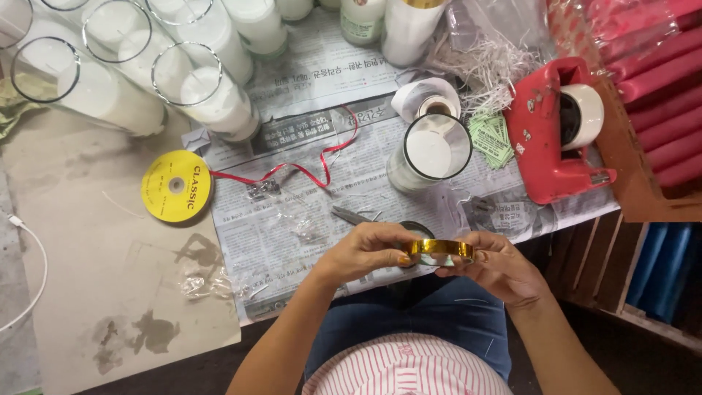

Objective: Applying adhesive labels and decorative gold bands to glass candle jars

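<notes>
Gold tape roll (pixel 440 249) pinched between both hands' fingers (pixel 401 257).

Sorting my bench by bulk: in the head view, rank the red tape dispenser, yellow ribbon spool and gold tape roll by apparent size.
1. red tape dispenser
2. yellow ribbon spool
3. gold tape roll, held in both hands nearer the camera, yet it looks smallest.

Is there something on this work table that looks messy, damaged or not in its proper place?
Mostly untidiness. The red ribbon trails loose from its yellow spool across the newspaper. Crumpled clear wrapper scraps lie about, and dark stains mark the brown paper. Both hands, left hand and right hand, hold a gold tape roll; nothing looks broken.
</notes>
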